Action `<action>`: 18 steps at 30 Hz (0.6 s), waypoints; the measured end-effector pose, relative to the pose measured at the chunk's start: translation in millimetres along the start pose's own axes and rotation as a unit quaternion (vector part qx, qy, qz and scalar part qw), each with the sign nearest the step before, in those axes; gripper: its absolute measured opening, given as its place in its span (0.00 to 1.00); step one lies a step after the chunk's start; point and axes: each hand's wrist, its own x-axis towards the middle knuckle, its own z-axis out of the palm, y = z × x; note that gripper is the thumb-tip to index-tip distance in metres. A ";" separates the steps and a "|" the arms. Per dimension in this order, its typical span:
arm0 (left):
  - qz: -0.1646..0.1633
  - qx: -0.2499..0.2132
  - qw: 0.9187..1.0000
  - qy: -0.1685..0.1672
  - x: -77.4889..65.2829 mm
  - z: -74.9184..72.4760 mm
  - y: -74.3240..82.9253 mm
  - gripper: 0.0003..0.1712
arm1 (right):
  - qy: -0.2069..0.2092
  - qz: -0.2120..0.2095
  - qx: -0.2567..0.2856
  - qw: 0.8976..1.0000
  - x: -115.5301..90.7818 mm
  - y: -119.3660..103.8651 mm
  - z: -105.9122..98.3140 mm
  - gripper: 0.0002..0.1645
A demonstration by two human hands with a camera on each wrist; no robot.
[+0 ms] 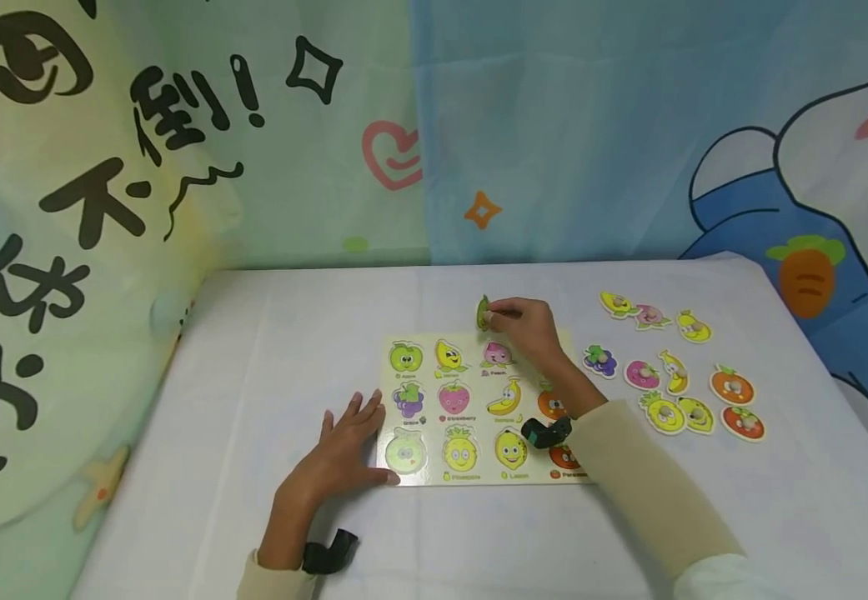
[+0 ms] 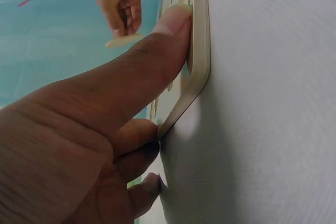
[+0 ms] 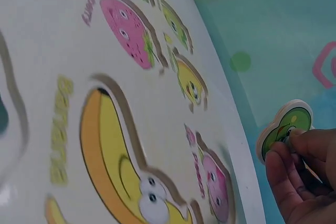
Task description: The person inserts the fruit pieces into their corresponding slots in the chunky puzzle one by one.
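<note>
My right hand pinches a green fruit puzzle piece with a smiling face between thumb and fingers. The piece is raised, tilted on edge, near the far edge of a pale wooden puzzle board. The board has recesses printed with fruits, among them a banana and a strawberry in the right wrist view. At the board's near left corner, the thumb of my left hand rests on its rim. The other left fingers spread loosely along the left side, and their tips meet the edge in the left wrist view.
Loose fruit pieces lie right of the board: grapes, a banana, a pineapple, an orange and several others. A white cloth covers the table. Printed curtains stand behind and at the left.
</note>
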 end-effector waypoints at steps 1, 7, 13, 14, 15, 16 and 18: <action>-0.003 0.001 1.000 -0.002 0.1 0.6 0.4 0.60 | -0.007 -0.001 0.008 1.000 -1.0 -0.5 2.6 0.14; -0.006 0.009 1.000 0.000 0.6 1.3 0.6 0.59 | -0.027 0.015 0.010 0.999 -4.0 -7.1 20.1 0.14; -0.002 -0.003 1.000 0.002 0.2 1.2 1.0 0.59 | -0.049 0.001 0.006 0.999 -5.8 -7.5 35.3 0.11; -0.002 -0.004 1.000 0.002 0.1 1.4 0.8 0.59 | -0.051 -0.004 0.009 0.999 -6.3 -7.4 37.6 0.11; -0.003 -0.005 1.000 0.002 0.1 1.7 0.7 0.59 | -0.054 -0.007 0.010 0.998 -6.9 -7.4 40.1 0.11; -0.003 -0.006 1.000 0.002 0.0 1.8 0.5 0.59 | -0.058 -0.010 0.012 0.998 -7.7 -7.7 42.7 0.10; -0.004 -0.005 1.000 0.002 0.0 2.1 0.2 0.59 | -0.066 -0.008 0.010 0.998 -9.3 -9.9 48.1 0.10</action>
